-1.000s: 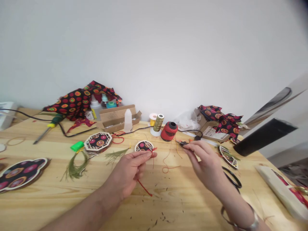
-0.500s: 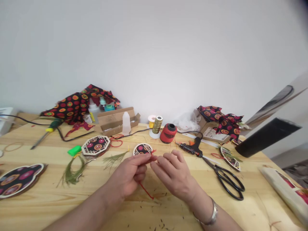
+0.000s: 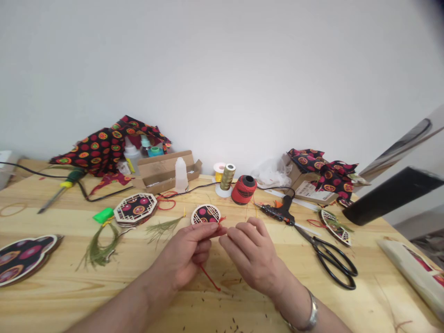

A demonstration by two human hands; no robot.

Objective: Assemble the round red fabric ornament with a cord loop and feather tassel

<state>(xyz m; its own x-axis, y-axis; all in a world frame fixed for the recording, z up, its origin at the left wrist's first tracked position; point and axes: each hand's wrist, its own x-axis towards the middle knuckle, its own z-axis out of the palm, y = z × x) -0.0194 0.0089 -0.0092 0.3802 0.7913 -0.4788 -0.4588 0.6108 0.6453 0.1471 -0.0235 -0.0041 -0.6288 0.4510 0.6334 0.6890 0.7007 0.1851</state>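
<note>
My left hand [image 3: 190, 252] pinches a red cord [image 3: 210, 278] between thumb and forefinger, its other fingers curled under. A knotted, frayed bit of the cord pokes up above the thumb, and a longer tail hangs below the hand. Close to the left fingertips, my right hand [image 3: 251, 256] has its fingers curled inward; whatever lies in them is hidden. Just behind the hands is a round wooden lattice ornament [image 3: 206, 214] with patterned fabric, its lower edge covered by my left thumb.
Black-handled scissors [image 3: 335, 261] and a glue gun [image 3: 279, 211] lie to the right. Behind stand a red thread spool [image 3: 243, 189] and a white bottle [image 3: 181, 175]. At left are an octagonal ornament [image 3: 135, 209], a green tassel [image 3: 102, 247] and a screwdriver [image 3: 60, 190].
My view has shifted slightly, so things at the sides sit farther outward. The right fingers have drawn a little to the right; the left hand keeps its pinch on the red cord.
</note>
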